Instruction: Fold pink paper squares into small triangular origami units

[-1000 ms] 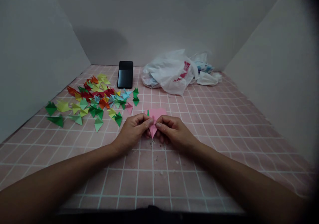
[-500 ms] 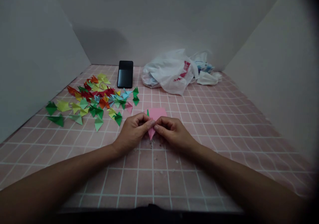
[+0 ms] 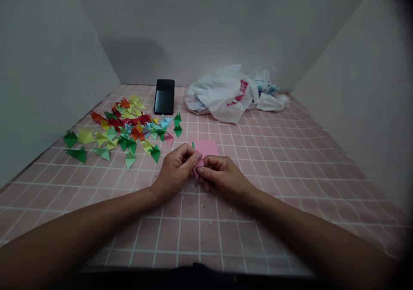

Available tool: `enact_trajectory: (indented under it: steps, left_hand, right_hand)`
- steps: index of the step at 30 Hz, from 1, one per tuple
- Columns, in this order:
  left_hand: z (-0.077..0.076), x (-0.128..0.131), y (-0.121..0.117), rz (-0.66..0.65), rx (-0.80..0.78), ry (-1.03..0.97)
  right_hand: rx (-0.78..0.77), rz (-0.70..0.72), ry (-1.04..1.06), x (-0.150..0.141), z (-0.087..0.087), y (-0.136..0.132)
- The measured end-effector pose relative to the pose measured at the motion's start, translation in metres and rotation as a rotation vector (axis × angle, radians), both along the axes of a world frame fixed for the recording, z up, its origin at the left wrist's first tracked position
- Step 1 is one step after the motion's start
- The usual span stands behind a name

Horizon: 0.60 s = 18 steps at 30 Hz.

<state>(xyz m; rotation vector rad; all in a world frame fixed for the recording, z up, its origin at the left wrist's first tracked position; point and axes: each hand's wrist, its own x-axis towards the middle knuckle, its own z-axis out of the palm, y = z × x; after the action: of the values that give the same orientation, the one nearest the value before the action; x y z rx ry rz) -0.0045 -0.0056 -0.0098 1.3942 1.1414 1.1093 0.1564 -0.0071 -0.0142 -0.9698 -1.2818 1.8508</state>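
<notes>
— While pinching, how close together?
— Touching, almost: left hand [image 3: 176, 172] and right hand [image 3: 224, 178] meeting at the fingertips, both clamping pink origami paper [image 3: 205, 148] between them, its flat part sticking out just beyond the knuckles.
— Lying where, all those colours?
— Left of the left hand, folded paper triangles [image 3: 124, 131] in red, green, yellow and blue spreading across a pink grid-lined mat [image 3: 258, 174].
— And farther off?
— Beyond the hands, a black smartphone [image 3: 164, 97] lying flat, with a crumpled white plastic bag [image 3: 222, 98] sitting just to its right.
</notes>
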Motion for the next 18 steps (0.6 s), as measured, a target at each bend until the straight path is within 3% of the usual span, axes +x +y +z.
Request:
enact_trajectory:
  steps: [8, 18]
  left_hand:
    - [0.0035, -0.0033, 0.0030, -0.082, -0.051, -0.033]
    - [-0.0005, -0.0048, 0.0065, -0.126, -0.140, -0.180]
  right_hand:
    - [-0.039, -0.038, 0.004, -0.0009, 0.0045, -0.0005]
    - [0.177, -0.079, -0.131, 0.0014, 0.0042, 0.0009]
